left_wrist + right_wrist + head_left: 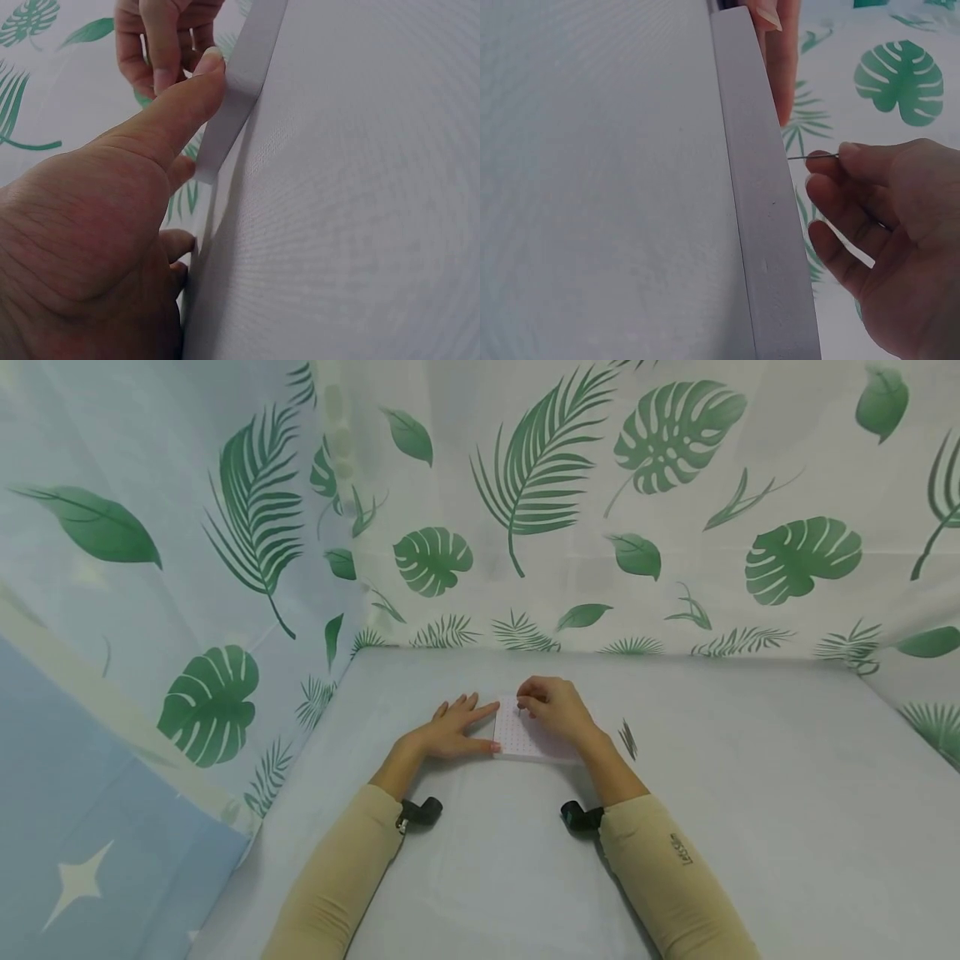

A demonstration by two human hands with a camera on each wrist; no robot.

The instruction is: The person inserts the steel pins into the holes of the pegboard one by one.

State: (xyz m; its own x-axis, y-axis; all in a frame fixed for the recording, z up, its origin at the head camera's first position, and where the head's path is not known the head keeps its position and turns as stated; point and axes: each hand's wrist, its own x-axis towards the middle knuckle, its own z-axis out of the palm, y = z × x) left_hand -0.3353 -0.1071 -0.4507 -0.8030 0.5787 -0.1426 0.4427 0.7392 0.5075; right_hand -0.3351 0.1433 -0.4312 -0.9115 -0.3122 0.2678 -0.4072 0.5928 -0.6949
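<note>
On the pale surface (pixel 480 877): one white board (pixel 532 745), lying flat, its top dotted with rows of small holes.

Item, my left hand (pixel 452 732): fingers spread apart, none curled round anything; forefinger and thumb touch the board's left side, apparently to steady it.

Item, my right hand (pixel 555 708): above the board, thumb and forefinger together, pinching one thin dark pin (pixel 796 157).

Item, the pin: roughly upright beneath those fingertips, its lower end at the board's top, toward the far left; whether it is seated in a hole, I cannot tell.

Item, a small bundle of slim dark rods (pixel 628 740), seemingly more pins: on the surface, just right of the board, near my right forearm, touched by neither hand.

Step in hand, by my judgement: setting a pin into a hole. Next move, as I judge it: line the tip up with one hole and press straight down, left hand bracing the board; release only once the pin stands by itself. Likely fault: a tip landing between holes.
</note>
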